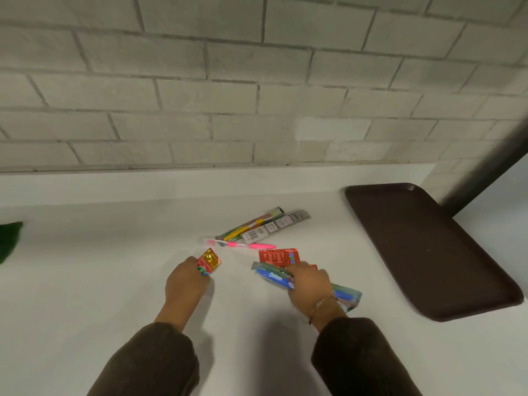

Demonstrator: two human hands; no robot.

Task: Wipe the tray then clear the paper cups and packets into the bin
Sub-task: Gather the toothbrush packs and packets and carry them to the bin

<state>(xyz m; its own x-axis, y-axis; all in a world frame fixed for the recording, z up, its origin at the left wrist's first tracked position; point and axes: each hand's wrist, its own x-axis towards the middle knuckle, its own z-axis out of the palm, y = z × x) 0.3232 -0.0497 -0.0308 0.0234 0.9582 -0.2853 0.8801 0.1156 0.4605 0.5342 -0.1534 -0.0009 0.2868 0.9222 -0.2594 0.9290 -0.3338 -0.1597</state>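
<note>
Brown tray [428, 252] right | left hand [185, 282] grips foil packet [210, 261] | right hand [308, 284] grips toothbrush pack [271, 274]

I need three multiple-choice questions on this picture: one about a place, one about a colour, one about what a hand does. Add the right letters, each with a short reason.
1. Where does the brown tray lie?
A. at the counter's right end
B. under both hands
C. against the left edge

2. What colour is the toothbrush in the pack under the right hand?
A. pink
B. yellow
C. blue

3. What does the left hand do?
A. lies flat
B. grips a red-gold packet
C. wipes the tray

Answers: 1 A, it sits right of both hands; 2 C, blue shows through the wrapper; 3 B, it curls round the packet.
</note>
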